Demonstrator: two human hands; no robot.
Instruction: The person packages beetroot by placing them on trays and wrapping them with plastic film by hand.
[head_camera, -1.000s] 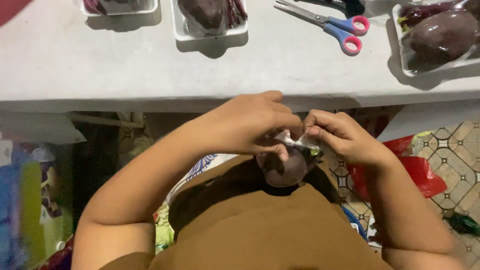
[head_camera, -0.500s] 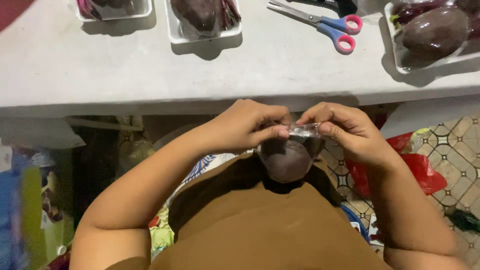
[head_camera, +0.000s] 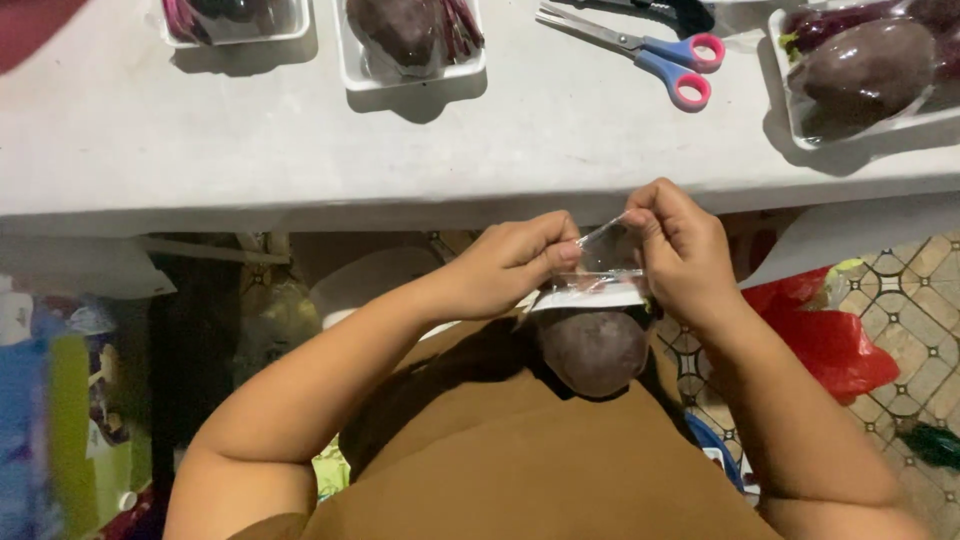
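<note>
Two hands meet below the table edge. The left hand (head_camera: 515, 262) and right hand (head_camera: 680, 250) both pinch a clear plastic bag (head_camera: 600, 270). A round dark purple vegetable (head_camera: 592, 352) sits just under it, at 6 o'clock. Scissors (head_camera: 650, 50) lie on the white table (head_camera: 200, 150) at 12 o'clock, between trays (head_camera: 410, 72) of purple vegetables.

Scissors (head_camera: 650, 55) with blue-pink handles lie upper right on the white surface (head_camera: 200, 150), between wrapped trays (head_camera: 410, 45) of dark produce.
</note>
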